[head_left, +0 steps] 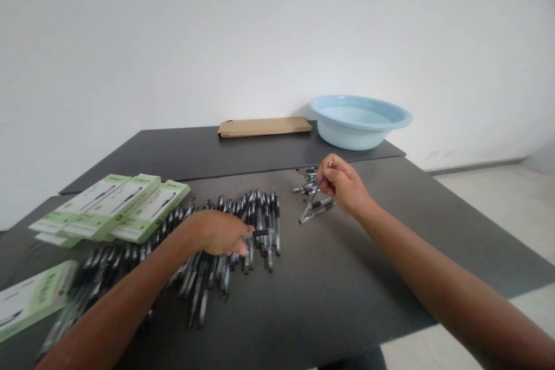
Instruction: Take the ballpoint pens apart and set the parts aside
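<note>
A long spread of several black pens (243, 225) lies across the dark table (329, 289). My left hand (217, 232) rests on this spread, fingers closed on one black pen (260, 233) whose end sticks out to the right. My right hand (342, 184) is further back, pinching a thin pen (313, 199) that slants down to the table, beside a small group of pens (309, 180).
Green and white pen boxes (117, 205) are stacked at the left, with another box (30, 298) at the near left edge. A light blue basin (358, 121) and a flat brown cardboard envelope (264, 126) sit at the back. The table's right edge drops to a pale floor.
</note>
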The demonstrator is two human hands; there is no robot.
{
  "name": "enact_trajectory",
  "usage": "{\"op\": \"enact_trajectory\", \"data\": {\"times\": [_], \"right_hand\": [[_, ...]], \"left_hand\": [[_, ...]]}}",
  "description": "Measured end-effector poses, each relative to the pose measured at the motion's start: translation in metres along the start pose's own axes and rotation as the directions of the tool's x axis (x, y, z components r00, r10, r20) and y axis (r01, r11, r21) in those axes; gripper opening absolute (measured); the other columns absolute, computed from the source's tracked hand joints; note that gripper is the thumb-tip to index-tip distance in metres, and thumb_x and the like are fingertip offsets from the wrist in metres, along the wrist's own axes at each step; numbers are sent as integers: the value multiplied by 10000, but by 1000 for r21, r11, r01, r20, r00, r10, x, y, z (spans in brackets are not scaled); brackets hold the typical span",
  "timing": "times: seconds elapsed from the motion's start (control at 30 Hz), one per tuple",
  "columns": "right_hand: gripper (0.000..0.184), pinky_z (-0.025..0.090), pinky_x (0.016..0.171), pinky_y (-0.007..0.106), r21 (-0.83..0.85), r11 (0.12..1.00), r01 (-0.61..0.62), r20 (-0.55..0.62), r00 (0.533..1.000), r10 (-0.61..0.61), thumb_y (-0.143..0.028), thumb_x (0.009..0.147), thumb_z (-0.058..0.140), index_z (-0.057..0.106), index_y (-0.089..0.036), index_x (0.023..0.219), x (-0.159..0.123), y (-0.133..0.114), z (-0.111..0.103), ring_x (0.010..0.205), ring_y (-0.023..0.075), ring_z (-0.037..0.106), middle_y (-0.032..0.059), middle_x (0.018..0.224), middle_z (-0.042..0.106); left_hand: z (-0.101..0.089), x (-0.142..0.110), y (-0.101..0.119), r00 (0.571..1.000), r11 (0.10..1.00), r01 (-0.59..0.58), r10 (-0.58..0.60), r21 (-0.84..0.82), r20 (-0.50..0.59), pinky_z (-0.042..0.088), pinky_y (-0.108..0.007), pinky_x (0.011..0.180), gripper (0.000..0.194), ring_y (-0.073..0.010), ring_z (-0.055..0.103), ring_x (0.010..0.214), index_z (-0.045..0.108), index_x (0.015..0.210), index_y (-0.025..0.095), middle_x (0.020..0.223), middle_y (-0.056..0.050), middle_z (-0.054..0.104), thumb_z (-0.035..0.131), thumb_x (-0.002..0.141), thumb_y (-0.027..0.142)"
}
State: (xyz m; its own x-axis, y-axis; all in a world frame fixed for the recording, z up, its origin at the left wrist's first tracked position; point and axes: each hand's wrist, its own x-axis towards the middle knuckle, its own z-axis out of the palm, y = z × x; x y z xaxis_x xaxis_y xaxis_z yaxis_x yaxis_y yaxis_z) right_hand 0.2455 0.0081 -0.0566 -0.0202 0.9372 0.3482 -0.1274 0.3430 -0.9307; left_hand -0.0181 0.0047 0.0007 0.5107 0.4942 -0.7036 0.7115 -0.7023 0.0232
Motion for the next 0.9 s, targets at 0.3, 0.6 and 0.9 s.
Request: {"op": "enact_trajectory", "data": {"times": [0.3,0.6,0.9], "right_hand": [[144,192,408,193,316,945,-87,-35,994,103,-252,780,573,435,-221,755,-10,-1,43,399,60,287,-87,502,386],[151,200,428,206,375,921,-110,-9,992,123,-267,785,632,490,-217,797,-24,13,36,404,54,298,-85,520,380],[157,193,427,212,400,912,-92,-26,993,111,-291,775,647,513,-219,815,-24,8,37,408,59,299,-81,526,382]], "left_hand": [[-5,-6,-14,999,1000,20,-19,18,-46,450,-332,815,581,-290,577,1083,322,1426,109,1277,-189,565,431,920,373],[-4,-3,-25,998,1000,-1,0,-20,-62,450,-285,745,582,-268,618,987,321,1423,84,1173,-187,636,420,930,376],[-3,-1,-26,998,999,-37,36,-33,-50,450,-275,736,593,-242,626,953,311,1426,93,1148,-166,654,414,920,382]]}}
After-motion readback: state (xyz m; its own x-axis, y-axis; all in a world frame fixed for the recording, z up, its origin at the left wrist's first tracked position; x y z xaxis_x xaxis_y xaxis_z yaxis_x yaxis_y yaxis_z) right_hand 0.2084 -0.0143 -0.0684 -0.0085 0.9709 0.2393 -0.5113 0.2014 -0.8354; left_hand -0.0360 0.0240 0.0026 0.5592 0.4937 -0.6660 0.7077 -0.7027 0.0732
